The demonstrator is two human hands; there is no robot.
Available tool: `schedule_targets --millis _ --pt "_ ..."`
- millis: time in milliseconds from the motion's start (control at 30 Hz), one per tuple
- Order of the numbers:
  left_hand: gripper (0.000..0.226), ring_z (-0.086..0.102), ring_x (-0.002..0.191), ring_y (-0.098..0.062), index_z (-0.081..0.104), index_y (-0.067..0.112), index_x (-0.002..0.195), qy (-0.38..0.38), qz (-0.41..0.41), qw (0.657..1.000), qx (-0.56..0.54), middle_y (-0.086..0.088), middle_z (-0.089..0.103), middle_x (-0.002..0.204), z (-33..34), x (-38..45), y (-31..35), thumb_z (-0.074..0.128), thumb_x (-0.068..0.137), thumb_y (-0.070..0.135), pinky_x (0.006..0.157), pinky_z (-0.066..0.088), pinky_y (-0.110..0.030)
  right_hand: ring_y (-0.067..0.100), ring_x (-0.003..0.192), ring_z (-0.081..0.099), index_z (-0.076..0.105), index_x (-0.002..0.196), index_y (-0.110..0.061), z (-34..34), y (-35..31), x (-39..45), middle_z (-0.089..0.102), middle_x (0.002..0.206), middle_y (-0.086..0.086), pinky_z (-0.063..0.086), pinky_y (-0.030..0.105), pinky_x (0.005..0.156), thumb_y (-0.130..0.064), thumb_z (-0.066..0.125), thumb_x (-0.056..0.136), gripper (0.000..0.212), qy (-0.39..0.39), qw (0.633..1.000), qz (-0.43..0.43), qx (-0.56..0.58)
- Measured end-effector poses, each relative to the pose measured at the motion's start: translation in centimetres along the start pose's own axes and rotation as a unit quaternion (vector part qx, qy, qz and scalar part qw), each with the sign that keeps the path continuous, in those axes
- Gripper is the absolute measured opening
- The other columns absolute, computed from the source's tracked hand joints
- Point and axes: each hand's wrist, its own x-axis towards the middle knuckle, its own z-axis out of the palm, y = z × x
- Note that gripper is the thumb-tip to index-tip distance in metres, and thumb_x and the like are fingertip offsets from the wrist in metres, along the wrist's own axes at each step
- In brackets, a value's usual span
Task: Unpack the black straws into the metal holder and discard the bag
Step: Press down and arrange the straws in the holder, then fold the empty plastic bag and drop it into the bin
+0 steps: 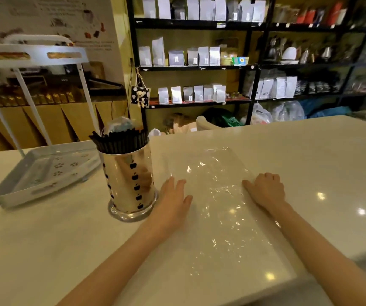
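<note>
The black straws point(120, 139) stand packed upright in the shiny metal holder point(129, 182), which has small black apple cut-outs and sits on the white counter at centre left. A clear plastic bag point(217, 195) lies flat and empty on the counter right of the holder. My left hand point(173, 199) rests palm down on the bag's left edge, fingers spread, just beside the holder's base. My right hand point(266, 189) presses on the bag's right edge with its fingers curled under; I cannot tell if it pinches the plastic.
A white two-tier tray rack point(45, 173) stands on the counter at the left. Behind the counter point(310, 155) are black shelves point(199, 67) with white pouches, and plastic sacks on the floor. The counter's near right corner drops off at the lower right.
</note>
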Motion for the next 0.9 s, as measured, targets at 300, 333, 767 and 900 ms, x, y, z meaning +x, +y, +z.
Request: schedule_targets --millis 300,333,767,900 --pt "0.041 0.047 0.113 -0.034 0.046 0.008 0.122 0.030 -0.083 0.996 -0.007 -0.019 0.054 0.120 1.9 0.5 0.5 0.054 0.083 0.017 0.097 0.035 -0.036 0.035 0.105 0.053 0.056 0.107 -0.007 -0.4 1.3 -0.5 0.063 0.100 0.013 0.042 0.040 0.086 -0.024 0.067 0.076 0.037 0.031 0.971 -0.008 0.236" --pt "0.045 0.051 0.108 -0.031 0.046 0.011 0.123 0.056 -0.094 0.992 -0.059 -0.016 0.055 0.117 1.8 0.4 0.8 0.058 0.080 0.012 0.094 0.038 -0.034 0.032 0.097 0.056 0.055 0.107 -0.008 -0.6 1.5 -0.7 0.062 0.089 0.009 0.043 0.038 0.082 -0.024 0.068 0.075 0.037 0.028 0.961 -0.006 0.276" --pt "0.046 0.058 0.078 -0.008 0.058 0.031 0.115 0.059 -0.148 0.861 -0.483 0.003 0.068 0.090 -1.0 -0.5 1.8 0.060 0.079 0.002 0.065 0.045 -0.018 0.016 0.050 0.047 0.048 0.116 -0.010 -5.2 3.9 -1.1 0.054 0.063 0.007 0.046 0.026 0.056 0.002 0.059 0.076 0.044 -0.026 0.761 0.045 0.647" --pt "0.045 0.059 0.081 -0.008 0.058 0.017 0.119 0.081 -0.125 0.864 -0.481 0.003 0.065 0.087 -2.4 -0.5 1.7 0.060 0.078 -0.003 0.069 0.045 -0.017 0.009 0.048 0.053 0.058 0.108 -0.016 -7.4 4.2 -1.3 0.060 0.067 0.006 0.048 0.020 0.050 0.001 0.067 0.076 0.037 -0.058 0.703 0.004 0.709"
